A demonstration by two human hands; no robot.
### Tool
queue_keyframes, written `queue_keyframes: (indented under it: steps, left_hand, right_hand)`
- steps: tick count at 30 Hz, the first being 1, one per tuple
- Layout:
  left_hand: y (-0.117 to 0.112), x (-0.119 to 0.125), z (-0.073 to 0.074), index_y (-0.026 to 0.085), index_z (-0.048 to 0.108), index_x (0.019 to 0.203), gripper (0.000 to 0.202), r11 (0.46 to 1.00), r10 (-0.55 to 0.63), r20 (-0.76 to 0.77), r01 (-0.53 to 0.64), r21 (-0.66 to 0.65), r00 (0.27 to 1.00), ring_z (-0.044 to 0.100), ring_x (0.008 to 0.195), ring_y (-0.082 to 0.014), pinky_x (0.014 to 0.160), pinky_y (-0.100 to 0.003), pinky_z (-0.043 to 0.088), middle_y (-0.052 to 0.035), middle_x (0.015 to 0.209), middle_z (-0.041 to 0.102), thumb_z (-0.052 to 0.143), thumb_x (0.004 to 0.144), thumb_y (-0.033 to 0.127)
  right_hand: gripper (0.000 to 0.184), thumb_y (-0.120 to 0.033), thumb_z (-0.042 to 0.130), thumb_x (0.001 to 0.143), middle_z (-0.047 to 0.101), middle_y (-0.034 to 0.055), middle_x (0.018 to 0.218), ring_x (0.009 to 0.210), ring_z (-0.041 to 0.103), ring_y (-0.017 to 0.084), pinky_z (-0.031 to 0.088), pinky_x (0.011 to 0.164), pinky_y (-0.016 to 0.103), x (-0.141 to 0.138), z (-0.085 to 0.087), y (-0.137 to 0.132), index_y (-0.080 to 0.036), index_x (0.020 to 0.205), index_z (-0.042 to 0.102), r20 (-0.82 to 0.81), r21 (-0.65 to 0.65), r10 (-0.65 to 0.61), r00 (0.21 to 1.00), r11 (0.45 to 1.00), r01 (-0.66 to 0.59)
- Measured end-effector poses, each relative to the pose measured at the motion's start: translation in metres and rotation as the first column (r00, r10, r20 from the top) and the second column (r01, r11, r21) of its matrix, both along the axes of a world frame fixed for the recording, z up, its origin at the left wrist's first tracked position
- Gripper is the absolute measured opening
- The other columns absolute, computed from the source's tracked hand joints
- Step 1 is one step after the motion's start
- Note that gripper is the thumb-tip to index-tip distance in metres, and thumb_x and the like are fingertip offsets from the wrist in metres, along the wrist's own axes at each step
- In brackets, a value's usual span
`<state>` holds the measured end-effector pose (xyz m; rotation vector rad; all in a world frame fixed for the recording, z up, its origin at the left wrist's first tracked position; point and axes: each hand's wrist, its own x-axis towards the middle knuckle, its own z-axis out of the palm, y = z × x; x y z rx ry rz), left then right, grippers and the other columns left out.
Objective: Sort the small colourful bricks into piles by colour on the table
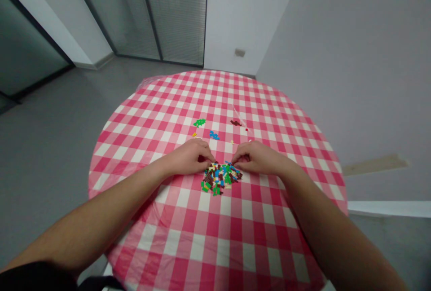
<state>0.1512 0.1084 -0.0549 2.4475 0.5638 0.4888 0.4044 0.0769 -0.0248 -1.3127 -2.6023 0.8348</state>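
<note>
A heap of small coloured building bricks (220,178), mixed green, blue, brown, white and yellow, lies on the checked tablecloth in front of me. At the heap's upper left edge is my left hand (193,156), its thumb and fingers pinched together at the bricks. My right hand (256,157) is at the upper right edge, fingers curled in and the fingertips close to a blue brick. Whatever is between the fingertips of either hand is too small to make out. Beyond my hands lie a green group (200,122), a blue group (214,135) and a brown group (236,123) of bricks.
The round table wears a red-and-white checked cloth (188,246), wrinkled at the near left. A few yellow bricks (194,134) and a red brick (246,130) sit beyond my hands. Glass partitions (182,12) and a pale wall (353,57) stand around the table.
</note>
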Motion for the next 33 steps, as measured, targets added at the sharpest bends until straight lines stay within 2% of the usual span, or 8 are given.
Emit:
queue_keyframes:
  steps: [7, 11, 14, 17, 20, 28, 33]
  left_hand:
    - [0.000, 0.000, -0.001, 0.023, 0.078, 0.091, 0.023, 1.000, -0.001, 0.007, 0.001, -0.015, 1.000, 0.063, 0.075, -0.0158, 0.077, -0.030, 0.046, -0.0032, 0.078, 0.073, 0.060, 0.081, 0.012]
    - [-0.001, 0.001, 0.000, 0.023, 0.077, 0.086, 0.020, 0.998, 0.030, 0.027, -0.029, -0.058, 0.999, 0.064, 0.075, -0.0162, 0.077, -0.031, 0.046, -0.0031, 0.077, 0.073, 0.060, 0.081, 0.013]
    - [-0.003, 0.003, 0.001, 0.022, 0.076, 0.083, 0.018, 0.993, 0.083, 0.073, -0.076, -0.090, 0.994, 0.063, 0.073, -0.0161, 0.076, -0.031, 0.047, -0.0031, 0.074, 0.072, 0.060, 0.082, 0.016]
    - [-0.006, 0.006, 0.001, 0.021, 0.076, 0.083, 0.016, 0.982, 0.159, 0.132, -0.143, -0.126, 0.978, 0.064, 0.076, -0.0162, 0.077, -0.031, 0.048, -0.0036, 0.075, 0.071, 0.060, 0.085, 0.019]
    - [-0.008, 0.009, 0.000, 0.020, 0.075, 0.081, 0.014, 0.962, 0.232, 0.182, -0.197, -0.191, 0.956, 0.064, 0.076, -0.0160, 0.078, -0.032, 0.048, -0.0034, 0.076, 0.071, 0.062, 0.085, 0.021]
    - [-0.010, 0.012, -0.003, 0.022, 0.075, 0.082, 0.011, 0.948, 0.288, 0.227, -0.244, -0.204, 0.930, 0.064, 0.077, -0.0164, 0.080, -0.034, 0.048, -0.0029, 0.079, 0.072, 0.065, 0.083, 0.024]
    - [-0.010, 0.012, -0.003, 0.022, 0.076, 0.082, 0.011, 0.949, 0.288, 0.234, -0.244, -0.200, 0.929, 0.062, 0.075, -0.0151, 0.077, -0.032, 0.047, -0.0015, 0.076, 0.071, 0.066, 0.085, 0.026]
  right_hand:
    - [0.018, -0.010, 0.063, 0.076, 0.074, 0.0034, 0.080, 0.071, 0.066, 0.015, 0.048, 0.065, 0.024, -0.004, -0.001, -0.001, -0.020, 0.082, 0.077, -0.025, 0.015, 0.022, 0.999, 1.000, -0.021]
    - [0.015, -0.012, 0.063, 0.076, 0.073, 0.0033, 0.075, 0.065, 0.063, 0.014, 0.045, 0.060, 0.024, -0.007, 0.000, -0.002, -0.019, 0.078, 0.076, -0.029, 0.044, 0.014, 0.999, 0.999, -0.012]
    - [0.014, -0.013, 0.062, 0.074, 0.072, 0.0022, 0.072, 0.062, 0.061, 0.013, 0.045, 0.058, 0.023, -0.007, -0.002, -0.002, -0.018, 0.077, 0.074, -0.122, 0.077, -0.059, 0.991, 0.995, 0.069]
    - [0.013, -0.017, 0.061, 0.076, 0.072, 0.0021, 0.071, 0.059, 0.061, 0.012, 0.046, 0.057, 0.022, -0.008, -0.009, -0.001, -0.018, 0.080, 0.073, -0.296, 0.109, -0.146, 0.944, 0.977, 0.186]
    - [0.014, -0.019, 0.062, 0.076, 0.073, 0.0035, 0.075, 0.061, 0.064, 0.013, 0.049, 0.059, 0.023, -0.012, -0.016, -0.002, -0.018, 0.084, 0.074, -0.397, 0.154, -0.172, 0.902, 0.956, 0.251]
    - [0.017, -0.024, 0.063, 0.081, 0.076, 0.0031, 0.082, 0.068, 0.068, 0.014, 0.052, 0.063, 0.024, -0.024, -0.024, -0.005, -0.023, 0.091, 0.076, -0.399, 0.224, -0.165, 0.902, 0.936, 0.270]
    - [0.018, -0.023, 0.061, 0.083, 0.077, 0.0027, 0.084, 0.071, 0.069, 0.015, 0.053, 0.065, 0.024, -0.027, -0.026, -0.007, -0.024, 0.092, 0.077, -0.429, 0.206, -0.159, 0.889, 0.941, 0.268]
